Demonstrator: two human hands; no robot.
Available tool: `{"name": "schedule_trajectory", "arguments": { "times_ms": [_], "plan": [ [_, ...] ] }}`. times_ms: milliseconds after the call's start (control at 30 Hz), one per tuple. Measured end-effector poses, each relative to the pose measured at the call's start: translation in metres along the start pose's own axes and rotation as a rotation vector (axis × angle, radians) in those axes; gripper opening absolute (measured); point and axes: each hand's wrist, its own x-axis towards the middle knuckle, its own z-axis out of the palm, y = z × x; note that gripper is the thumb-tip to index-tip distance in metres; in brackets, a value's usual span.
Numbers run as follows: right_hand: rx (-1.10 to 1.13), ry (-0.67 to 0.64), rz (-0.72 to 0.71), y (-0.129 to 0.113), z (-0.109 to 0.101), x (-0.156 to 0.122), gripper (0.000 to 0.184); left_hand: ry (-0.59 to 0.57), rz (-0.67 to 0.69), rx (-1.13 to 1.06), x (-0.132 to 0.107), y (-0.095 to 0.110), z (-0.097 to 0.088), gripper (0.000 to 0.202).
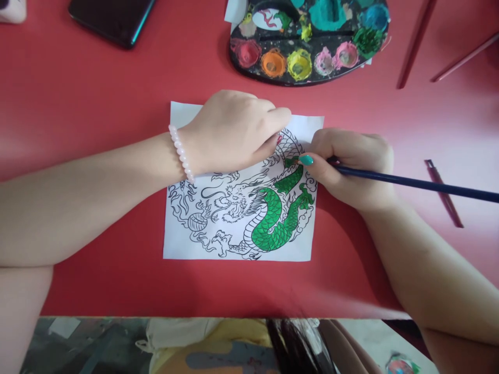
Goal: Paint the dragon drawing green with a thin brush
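Note:
A sheet of white paper with a black line drawing of a dragon lies on the red table. Green paint covers much of the dragon's body on the right side; its head and the left side are plain outline. My right hand pinches a dark blue paintbrush, its tip at the green area near the drawing's upper right. My left hand rests on the upper part of the paper with its fingers curled in, covering some of the drawing. A beaded bracelet circles that wrist.
A black paint palette with several coloured wells stands beyond the paper. At the upper left lies a dark phone-like object. Several slim red sticks, one a short brush-like piece, lie on the right of the red table.

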Motion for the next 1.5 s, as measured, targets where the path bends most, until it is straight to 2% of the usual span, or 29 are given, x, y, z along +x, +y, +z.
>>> {"name": "schedule_trajectory", "arguments": {
  "times_ms": [233,867,1367,1500],
  "plan": [
    [0.027,0.024,0.010,0.0010,0.0001,-0.0014,0.033,-0.039,0.006,0.055,0.0014,0.0003,0.0000,0.029],
    [0.029,0.034,0.027,0.0006,0.0002,-0.0019,0.034,0.003,0.008,-0.007,0.0003,-0.0001,-0.0011,0.028],
    [0.052,-0.002,0.011,-0.0012,-0.0008,-0.0022,0.032,0.000,0.020,0.039,0.0005,0.0006,0.0001,0.027],
    [0.058,0.028,0.025,-0.0012,-0.0006,-0.0023,0.032,0.012,0.016,0.043,0.0005,0.0006,-0.0001,0.025]
  ]
}}
